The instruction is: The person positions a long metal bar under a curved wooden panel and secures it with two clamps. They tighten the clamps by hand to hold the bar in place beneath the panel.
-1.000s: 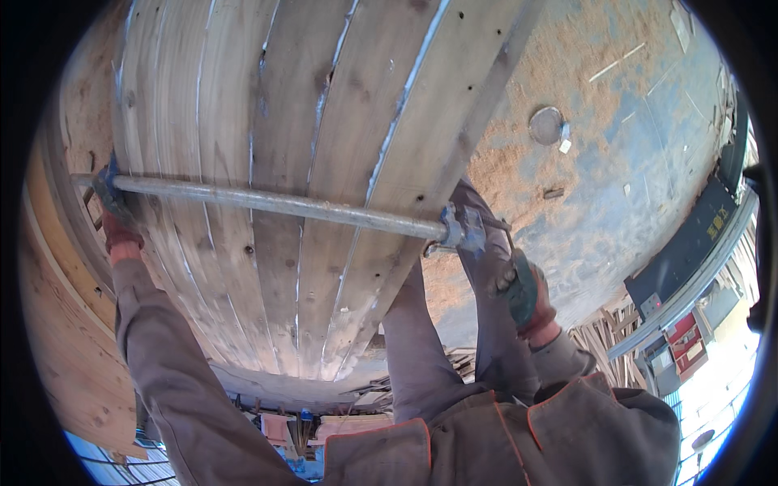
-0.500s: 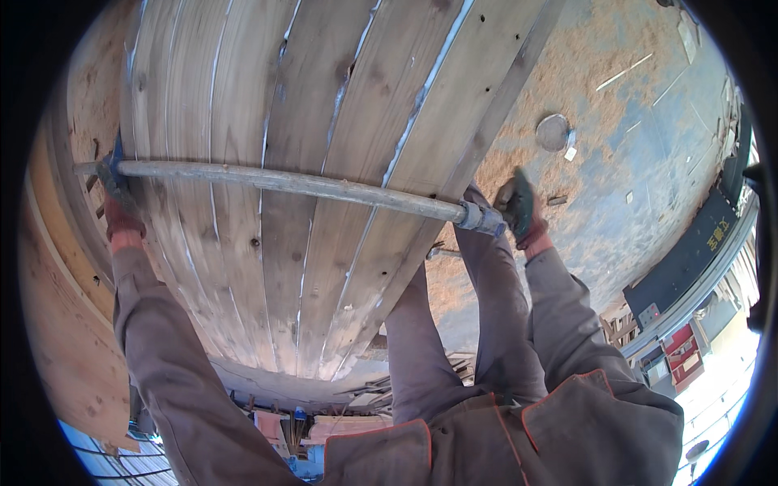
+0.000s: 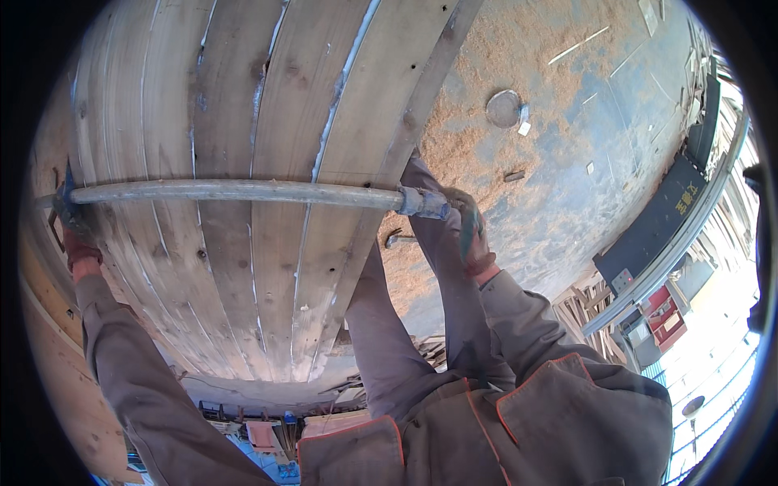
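A long metal pipe clamp lies across a panel of wooden boards with white glue showing along the seams. At its left end is a blue jaw by the panel's far left edge. My left hand, in a dark glove with a reddish cuff, is closed around that end. The clamp's right end sticks out past the panel's right edge. My right hand, gloved alike, has its fingers curled at that end; the part in its grasp is mostly hidden.
Sawdust and wood scraps cover the floor on the right, around a round disc-like thing. A dark long board-like panel stands at the far right. My legs are beside the panel's right edge. More planks lie at lower left.
The whole view has shifted, so panel and clamp appear further left. My right hand, earlier slightly beyond the clamp's right end with fingers curled, is now turned and up against that end.
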Motion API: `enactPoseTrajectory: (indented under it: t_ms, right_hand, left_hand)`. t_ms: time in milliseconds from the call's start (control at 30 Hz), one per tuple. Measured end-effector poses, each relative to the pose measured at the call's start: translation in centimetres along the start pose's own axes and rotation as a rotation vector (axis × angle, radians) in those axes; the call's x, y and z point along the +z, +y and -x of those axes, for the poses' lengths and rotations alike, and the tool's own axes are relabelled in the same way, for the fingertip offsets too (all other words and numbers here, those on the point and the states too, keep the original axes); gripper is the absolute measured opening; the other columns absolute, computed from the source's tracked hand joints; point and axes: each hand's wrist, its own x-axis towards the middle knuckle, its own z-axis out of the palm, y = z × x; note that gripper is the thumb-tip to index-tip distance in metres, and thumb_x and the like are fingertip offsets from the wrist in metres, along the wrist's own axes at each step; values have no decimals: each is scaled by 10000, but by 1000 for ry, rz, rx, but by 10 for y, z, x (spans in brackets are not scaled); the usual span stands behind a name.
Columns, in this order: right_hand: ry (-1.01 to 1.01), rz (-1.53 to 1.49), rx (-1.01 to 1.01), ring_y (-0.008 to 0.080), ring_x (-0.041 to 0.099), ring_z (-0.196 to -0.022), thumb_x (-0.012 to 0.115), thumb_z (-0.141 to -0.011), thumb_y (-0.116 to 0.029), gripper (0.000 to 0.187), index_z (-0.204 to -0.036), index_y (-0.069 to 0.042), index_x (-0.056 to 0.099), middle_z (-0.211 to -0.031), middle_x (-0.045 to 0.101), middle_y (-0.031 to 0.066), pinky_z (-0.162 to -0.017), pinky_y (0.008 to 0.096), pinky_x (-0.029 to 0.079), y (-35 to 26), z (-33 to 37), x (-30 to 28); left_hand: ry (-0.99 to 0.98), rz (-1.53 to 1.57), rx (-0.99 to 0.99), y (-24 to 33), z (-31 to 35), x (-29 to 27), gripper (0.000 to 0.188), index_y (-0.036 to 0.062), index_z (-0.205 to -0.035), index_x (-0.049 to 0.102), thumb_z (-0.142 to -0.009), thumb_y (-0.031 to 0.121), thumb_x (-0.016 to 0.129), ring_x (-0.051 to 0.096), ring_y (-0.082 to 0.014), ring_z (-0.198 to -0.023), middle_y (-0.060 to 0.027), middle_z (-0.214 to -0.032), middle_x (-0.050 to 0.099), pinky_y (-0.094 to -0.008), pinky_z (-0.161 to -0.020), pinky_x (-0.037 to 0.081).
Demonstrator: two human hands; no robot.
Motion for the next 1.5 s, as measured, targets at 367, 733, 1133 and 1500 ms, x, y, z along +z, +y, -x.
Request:
enactPoseTrajectory:
  t_ms: [367, 733, 1133, 1500]
  right_hand:
    - [67, -243, 670, 137, 639, -678, 574, -1080, -236, 326, -1351, -55, 580, -861, 683, 63, -611, 309, 535, -112, 21, -15]
    - [-312, 15, 184, 140, 630, -709, 487, -1109, -342, 450, -1262, 35, 678, -825, 657, 53, -621, 298, 506, -46, -106, -28]
    - [70, -203, 213, 271, 631, -1255, 496, -1095, -337, 500, -1453, 9, 544, -1383, 626, 204, -1019, 402, 536, 9, -51, -15]
    - [-116, 534, 177, 134, 630, -1000, 531, -1099, -416, 415, -1226, -25, 585, -1146, 659, 126, -851, 292, 511, -30, -9, 1]
  left_hand:
    - [112, 1206, -631, 22, -7, 3, 506, 85, -1563, 432, -1143, 365, 411, 488, -196, -1362, -23, -1485, 514, -342, -1206, 345]
    - [223, 1234, -743, 81, -1, -22, 759, 85, -1546, 488, -1049, 659, 481, 495, -219, -1366, -52, -1516, 533, -341, -1188, 357]
    - [187, 1164, -844, 158, -4, -60, 883, 156, -1669, 277, -1020, 732, 442, 415, -264, -1455, -61, -1631, 408, -386, -1208, 347]
    - [219, 1247, -777, 118, -4, -38, 803, 150, -1637, 352, -1042, 677, 469, 455, -227, -1421, -55, -1604, 447, -334, -1204, 359]
